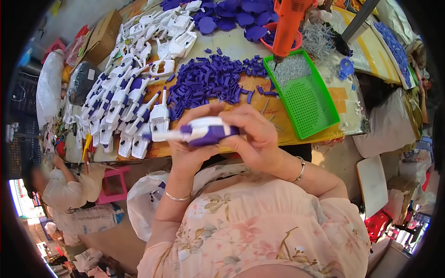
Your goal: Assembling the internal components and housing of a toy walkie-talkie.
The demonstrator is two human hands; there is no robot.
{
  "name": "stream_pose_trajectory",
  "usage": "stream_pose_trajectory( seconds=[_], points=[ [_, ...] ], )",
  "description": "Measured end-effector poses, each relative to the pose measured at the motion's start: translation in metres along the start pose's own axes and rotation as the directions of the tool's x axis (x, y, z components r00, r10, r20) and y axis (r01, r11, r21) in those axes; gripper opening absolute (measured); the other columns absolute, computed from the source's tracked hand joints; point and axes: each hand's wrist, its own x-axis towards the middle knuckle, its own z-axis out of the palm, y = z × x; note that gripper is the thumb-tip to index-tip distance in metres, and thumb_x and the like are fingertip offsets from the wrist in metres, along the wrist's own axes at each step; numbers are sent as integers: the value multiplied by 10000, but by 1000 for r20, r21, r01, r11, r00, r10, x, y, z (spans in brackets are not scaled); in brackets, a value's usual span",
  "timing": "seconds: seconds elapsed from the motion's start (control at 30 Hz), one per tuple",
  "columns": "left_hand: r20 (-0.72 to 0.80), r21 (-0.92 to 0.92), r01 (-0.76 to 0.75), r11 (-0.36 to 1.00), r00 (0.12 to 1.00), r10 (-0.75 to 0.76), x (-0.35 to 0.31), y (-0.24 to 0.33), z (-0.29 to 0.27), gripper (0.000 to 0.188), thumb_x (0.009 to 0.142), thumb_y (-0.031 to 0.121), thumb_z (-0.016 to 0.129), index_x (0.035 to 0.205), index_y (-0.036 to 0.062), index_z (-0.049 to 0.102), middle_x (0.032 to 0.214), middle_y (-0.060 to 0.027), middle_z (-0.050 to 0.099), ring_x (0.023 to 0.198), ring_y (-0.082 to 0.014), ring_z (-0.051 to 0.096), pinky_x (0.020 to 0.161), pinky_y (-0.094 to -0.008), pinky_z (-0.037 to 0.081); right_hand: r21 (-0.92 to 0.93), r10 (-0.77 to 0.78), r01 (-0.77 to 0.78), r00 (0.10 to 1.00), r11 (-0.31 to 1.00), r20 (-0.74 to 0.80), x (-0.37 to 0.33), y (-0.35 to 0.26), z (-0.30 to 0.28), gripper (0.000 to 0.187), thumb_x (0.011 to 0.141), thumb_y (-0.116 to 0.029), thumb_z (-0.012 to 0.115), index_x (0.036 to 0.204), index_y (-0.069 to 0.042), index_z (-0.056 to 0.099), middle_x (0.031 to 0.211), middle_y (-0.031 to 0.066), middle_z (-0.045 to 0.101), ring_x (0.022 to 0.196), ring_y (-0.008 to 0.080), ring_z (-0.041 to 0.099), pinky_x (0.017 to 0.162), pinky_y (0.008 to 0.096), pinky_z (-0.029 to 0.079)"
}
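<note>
White-and-purple plastic unit (207, 131), held between left hand (185, 155) and right hand (256, 134) over the table (344, 107) edge, looks mostly assembled; similar units (121, 99) seem done, loose purple clips (204, 85) remain.

A pink stool (121, 182) stands on the left, near the yellowish bench (343, 110). Bright light enters at the lower left edge. On the right, a pale board (372, 185) stands above the floor (331, 164), and another table (378, 62) sits beside the bench's upper right side.
</note>
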Motion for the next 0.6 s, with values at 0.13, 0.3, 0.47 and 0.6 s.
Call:
stream_pose_trajectory(
  seconds=[0.13,0.3,0.47,0.6],
  points=[
    [-14,77,102,992,995,-101,-9,-21,5,524,722,-125,653,1208,-9,495,1172,-91,554,1073,-183,551,910,-319,471,554,403,-270,906,787,-132,6,-6,7,331,821,-6,626,1137,21,531,958,37,557,863,100,518,755,245,440],
    [-48,318,202,926,979,-197,-4,-8,12,350,796,-43,610,1133,-12,523,982,-25,568,875,-85,542,753,-221,452,342,333,-284,938,896,-93,1,22,-18,516,815,-179,684,1242,-2,454,1149,57,528,1021,109,505,865,270,419],
    [29,495,93,864,992,-123,-6,1,9,258,754,82,656,979,-4,564,820,-58,522,694,-125,483,591,-270,396,523,510,-472,857,710,82,8,22,-31,474,792,-150,707,1191,4,503,1067,59,589,969,135,553,873,278,440],
    [42,709,8,705,998,-54,-11,9,7,280,765,12,642,1027,-24,550,851,-47,541,735,-100,511,632,-240,426,669,551,-456,830,587,83,1,29,-27,402,768,-117,727,1122,-10,568,1023,55,621,936,134,577,851,286,462]
  ],
)
